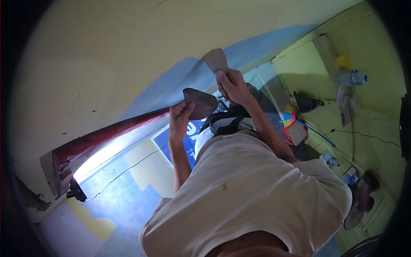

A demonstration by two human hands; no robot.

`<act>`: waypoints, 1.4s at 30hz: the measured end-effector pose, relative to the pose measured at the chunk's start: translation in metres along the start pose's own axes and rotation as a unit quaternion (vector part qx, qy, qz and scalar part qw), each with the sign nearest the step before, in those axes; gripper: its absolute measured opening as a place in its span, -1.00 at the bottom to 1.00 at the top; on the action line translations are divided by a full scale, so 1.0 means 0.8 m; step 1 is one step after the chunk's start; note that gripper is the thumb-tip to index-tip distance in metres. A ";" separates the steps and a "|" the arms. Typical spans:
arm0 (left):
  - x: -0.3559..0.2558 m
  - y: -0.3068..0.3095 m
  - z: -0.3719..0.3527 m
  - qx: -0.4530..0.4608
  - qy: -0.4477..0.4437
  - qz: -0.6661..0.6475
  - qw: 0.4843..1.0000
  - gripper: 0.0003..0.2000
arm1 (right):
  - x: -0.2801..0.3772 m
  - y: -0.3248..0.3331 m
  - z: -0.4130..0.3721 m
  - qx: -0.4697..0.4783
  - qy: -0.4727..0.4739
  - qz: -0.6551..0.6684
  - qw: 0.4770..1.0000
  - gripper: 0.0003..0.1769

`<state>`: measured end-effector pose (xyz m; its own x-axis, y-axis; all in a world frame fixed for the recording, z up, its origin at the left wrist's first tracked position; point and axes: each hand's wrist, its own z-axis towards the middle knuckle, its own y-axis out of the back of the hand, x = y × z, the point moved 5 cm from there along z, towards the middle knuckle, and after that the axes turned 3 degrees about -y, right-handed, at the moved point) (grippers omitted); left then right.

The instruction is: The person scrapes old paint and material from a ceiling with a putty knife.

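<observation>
My right hand (233, 88) is closed around a putty knife (216, 59), and its flat blade lies right at the wall (141, 55), along the border between pale yellow and a blue-grey patch (244, 46). Lower and to the left, my left hand (180, 112) pinches a broad, dark flat scraper plate (201, 104) with the thumb on top of its face. The plate sits close below the blue-grey patch, a short gap from the putty knife.
A red-edged ledge (111, 132) with a bright lamp glow runs along the left. Below it hangs a cable (124, 171). At the right are a plastic bottle (351, 78), a yellow object (343, 61), a black bag (306, 103), a blue stick (316, 133) and a fan (361, 201).
</observation>
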<state>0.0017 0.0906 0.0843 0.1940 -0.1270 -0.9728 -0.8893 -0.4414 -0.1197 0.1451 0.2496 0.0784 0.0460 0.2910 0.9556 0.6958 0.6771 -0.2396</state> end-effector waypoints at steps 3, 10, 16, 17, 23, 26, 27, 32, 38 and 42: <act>0.013 0.005 -0.016 -0.013 0.023 0.013 1.000 -0.84 | 0.012 0.000 0.007 0.003 0.042 0.014 0.999 -0.52; -0.004 -0.006 -0.013 -0.034 0.025 0.051 0.998 -0.84 | -0.016 0.006 -0.001 -0.003 -0.006 0.000 1.000 -0.52; 0.002 -0.002 -0.008 -0.037 0.027 0.016 0.999 -0.84 | -0.026 0.000 -0.002 -0.003 -0.016 0.032 0.999 -0.52; 0.003 -0.005 -0.010 -0.042 0.028 0.001 0.999 -0.84 | -0.032 0.001 -0.002 -0.004 -0.019 0.036 0.999 -0.53; 0.005 0.000 -0.017 -0.053 0.030 0.011 0.998 -0.83 | -0.016 -0.002 0.000 0.010 -0.018 0.051 0.999 -0.53; 0.019 0.012 -0.018 -0.046 0.036 0.027 0.998 -0.82 | -0.032 0.004 0.005 0.005 -0.020 0.025 0.999 -0.52; 0.017 0.012 -0.015 -0.043 0.032 0.031 0.998 -0.81 | -0.030 0.002 0.002 0.004 -0.020 0.023 1.000 -0.52; -0.007 -0.012 -0.018 -0.046 0.045 -0.016 0.998 -0.84 | 0.001 -0.017 0.008 0.015 0.000 0.020 1.000 -0.50; -0.017 -0.006 -0.024 -0.030 0.049 0.066 0.996 -0.81 | 0.013 -0.017 -0.001 0.027 0.013 0.022 0.999 -0.50; 0.002 0.001 -0.020 -0.036 0.038 0.000 0.999 -0.84 | -0.011 -0.007 0.000 0.010 -0.021 0.000 1.000 -0.50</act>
<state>0.0077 0.0758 0.0859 0.2269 -0.1926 -0.9547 -0.8578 -0.5036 -0.1023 0.1409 0.2430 0.0712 0.0164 0.3187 0.9477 0.6815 0.6900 -0.2439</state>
